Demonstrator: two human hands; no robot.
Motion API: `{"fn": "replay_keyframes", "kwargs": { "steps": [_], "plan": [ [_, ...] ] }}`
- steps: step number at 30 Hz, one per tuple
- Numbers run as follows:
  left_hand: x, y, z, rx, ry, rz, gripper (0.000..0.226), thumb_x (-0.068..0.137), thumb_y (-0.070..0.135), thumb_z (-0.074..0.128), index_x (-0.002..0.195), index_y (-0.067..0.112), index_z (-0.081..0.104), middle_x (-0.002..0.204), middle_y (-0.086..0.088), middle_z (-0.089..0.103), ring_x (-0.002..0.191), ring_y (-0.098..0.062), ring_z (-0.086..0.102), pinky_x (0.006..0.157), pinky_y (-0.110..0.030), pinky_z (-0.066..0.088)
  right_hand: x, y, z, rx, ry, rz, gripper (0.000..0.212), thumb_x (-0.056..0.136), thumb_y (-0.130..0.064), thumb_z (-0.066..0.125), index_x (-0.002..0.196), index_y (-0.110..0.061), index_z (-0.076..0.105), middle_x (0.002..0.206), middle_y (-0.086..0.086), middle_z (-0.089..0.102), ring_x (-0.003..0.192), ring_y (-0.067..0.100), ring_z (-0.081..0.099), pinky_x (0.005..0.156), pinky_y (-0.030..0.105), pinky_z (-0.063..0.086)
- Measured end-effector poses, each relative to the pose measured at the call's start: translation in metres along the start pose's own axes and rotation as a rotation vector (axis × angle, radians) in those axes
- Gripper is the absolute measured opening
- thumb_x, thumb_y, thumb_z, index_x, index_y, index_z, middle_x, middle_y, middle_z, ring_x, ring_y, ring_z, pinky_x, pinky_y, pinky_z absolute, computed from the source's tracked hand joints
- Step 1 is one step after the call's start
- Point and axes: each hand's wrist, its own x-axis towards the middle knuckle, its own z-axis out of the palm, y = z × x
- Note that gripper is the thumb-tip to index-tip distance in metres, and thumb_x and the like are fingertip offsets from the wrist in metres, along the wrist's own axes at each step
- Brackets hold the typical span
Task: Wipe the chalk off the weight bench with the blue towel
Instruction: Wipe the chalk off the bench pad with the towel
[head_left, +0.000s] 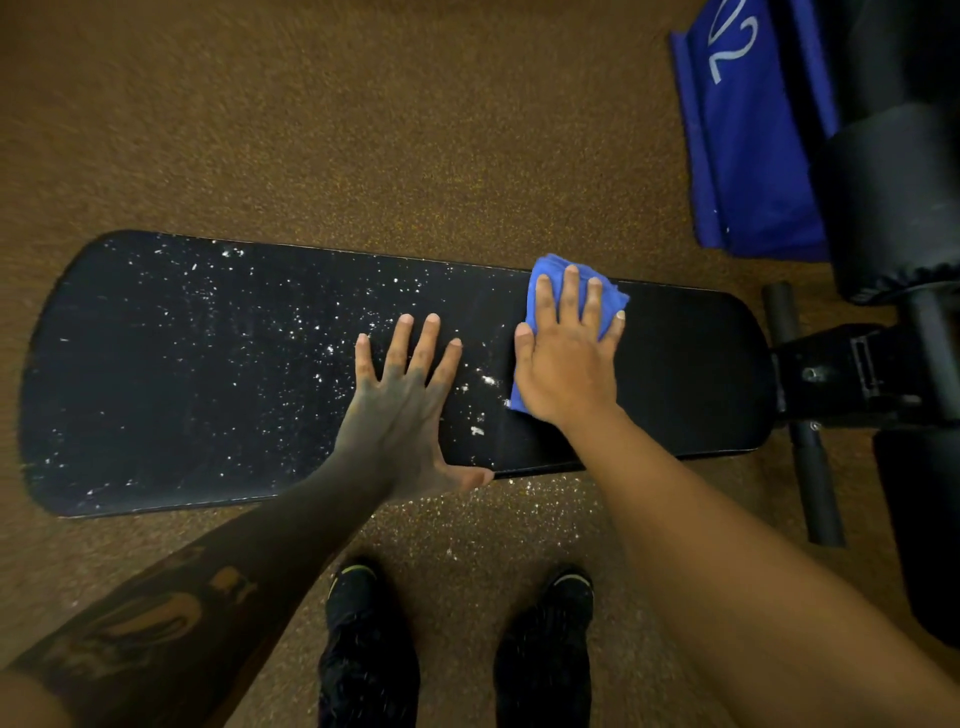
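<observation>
A long black weight bench (156, 374) lies across the view from left to right. White chalk specks (291, 322) cover its left and middle parts; the right end looks clean. My right hand (566, 358) presses flat on a folded blue towel (550, 275) right of the bench's middle, fingers spread over it. My left hand (410, 410) rests flat on the bench just left of the towel, fingers apart, holding nothing.
The brown speckled floor (363, 130) surrounds the bench, with chalk dust (519, 499) scattered below its near edge. My two black shoes (363, 623) stand by the near side. Black bench frame and rollers (810, 426) sit at the right, a blue pad (748, 156) at top right.
</observation>
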Motion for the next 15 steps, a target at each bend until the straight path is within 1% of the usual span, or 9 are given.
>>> {"fn": "replay_keyframes", "kwargs": {
  "steps": [1, 4, 5, 6, 9, 10, 13, 14, 15],
  "plan": [
    [0.000, 0.000, 0.001, -0.002, 0.001, 0.000, 0.142, 0.051, 0.105, 0.023, 0.155, 0.014, -0.013, 0.163, -0.016, -0.023, 0.149, -0.037, -0.022, 0.116, -0.068, 0.001, -0.003, -0.005, 0.002, -0.012, 0.004, -0.052, 0.063, 0.103, -0.042, 0.023, 0.158, -0.018, 0.005, 0.167, 0.010, -0.004, 0.152, 0.036, -0.007, 0.118, 0.064, 0.002],
    [-0.001, 0.001, 0.001, 0.001, 0.010, 0.000, 0.142, 0.052, 0.105, 0.023, 0.155, 0.013, -0.010, 0.164, -0.016, -0.020, 0.150, -0.037, -0.019, 0.116, -0.068, 0.002, -0.011, -0.004, 0.001, -0.112, -0.003, -0.386, 0.062, 0.101, -0.041, 0.026, 0.157, -0.018, 0.013, 0.167, 0.009, 0.004, 0.152, 0.034, 0.001, 0.119, 0.062, 0.011],
    [-0.001, 0.001, 0.001, -0.002, 0.013, -0.001, 0.142, 0.051, 0.105, 0.024, 0.156, 0.013, -0.008, 0.164, -0.016, -0.018, 0.150, -0.037, -0.018, 0.116, -0.068, 0.002, -0.007, 0.001, 0.000, -0.112, -0.002, -0.419, 0.061, 0.101, -0.040, 0.027, 0.157, -0.019, 0.016, 0.167, 0.008, 0.006, 0.153, 0.033, 0.003, 0.119, 0.061, 0.012],
    [-0.001, 0.001, 0.001, -0.002, 0.014, -0.001, 0.143, 0.051, 0.105, 0.024, 0.156, 0.013, -0.008, 0.164, -0.016, -0.018, 0.151, -0.037, -0.017, 0.116, -0.068, 0.002, 0.000, 0.005, -0.002, -0.095, 0.010, -0.374, 0.060, 0.102, -0.040, 0.028, 0.157, -0.021, 0.016, 0.167, 0.007, 0.006, 0.153, 0.031, 0.003, 0.120, 0.060, 0.011],
    [0.000, 0.000, 0.002, 0.009, 0.002, 0.002, 0.143, 0.051, 0.106, 0.021, 0.155, 0.013, -0.012, 0.163, -0.016, -0.021, 0.150, -0.038, -0.020, 0.116, -0.068, 0.001, 0.014, -0.004, -0.002, 0.021, 0.032, -0.012, 0.060, 0.103, -0.038, 0.028, 0.158, -0.021, 0.012, 0.167, 0.010, 0.002, 0.153, 0.031, -0.002, 0.121, 0.057, 0.003],
    [0.000, 0.000, 0.003, 0.016, 0.000, 0.002, 0.143, 0.051, 0.106, 0.020, 0.154, 0.013, -0.014, 0.163, -0.016, -0.023, 0.149, -0.038, -0.021, 0.116, -0.068, 0.001, 0.014, -0.013, -0.001, 0.036, 0.043, 0.002, 0.061, 0.103, -0.037, 0.028, 0.158, -0.019, 0.011, 0.167, 0.010, 0.002, 0.153, 0.032, -0.003, 0.120, 0.058, 0.002],
    [0.000, 0.000, 0.003, 0.016, -0.006, -0.001, 0.143, 0.052, 0.105, 0.019, 0.154, 0.012, -0.013, 0.162, -0.016, -0.024, 0.149, -0.037, -0.023, 0.116, -0.068, 0.001, 0.009, -0.027, 0.001, -0.038, 0.020, -0.323, 0.061, 0.103, -0.038, 0.028, 0.158, -0.018, 0.012, 0.167, 0.009, 0.004, 0.153, 0.031, -0.001, 0.121, 0.058, 0.005],
    [-0.001, 0.000, 0.002, 0.015, -0.006, -0.001, 0.143, 0.052, 0.105, 0.020, 0.154, 0.011, -0.013, 0.163, -0.016, -0.024, 0.149, -0.037, -0.023, 0.116, -0.068, 0.001, 0.012, -0.024, 0.000, -0.054, 0.012, -0.377, 0.060, 0.103, -0.038, 0.028, 0.158, -0.019, 0.014, 0.167, 0.008, 0.006, 0.153, 0.030, 0.001, 0.121, 0.058, 0.007],
    [-0.001, 0.000, 0.002, 0.012, -0.005, -0.001, 0.144, 0.052, 0.105, 0.020, 0.154, 0.010, -0.013, 0.163, -0.016, -0.023, 0.149, -0.037, -0.023, 0.116, -0.068, 0.001, 0.018, -0.022, -0.002, -0.051, 0.013, -0.340, 0.059, 0.103, -0.037, 0.027, 0.158, -0.019, 0.015, 0.167, 0.007, 0.007, 0.153, 0.029, 0.002, 0.121, 0.057, 0.007]
  ]
}}
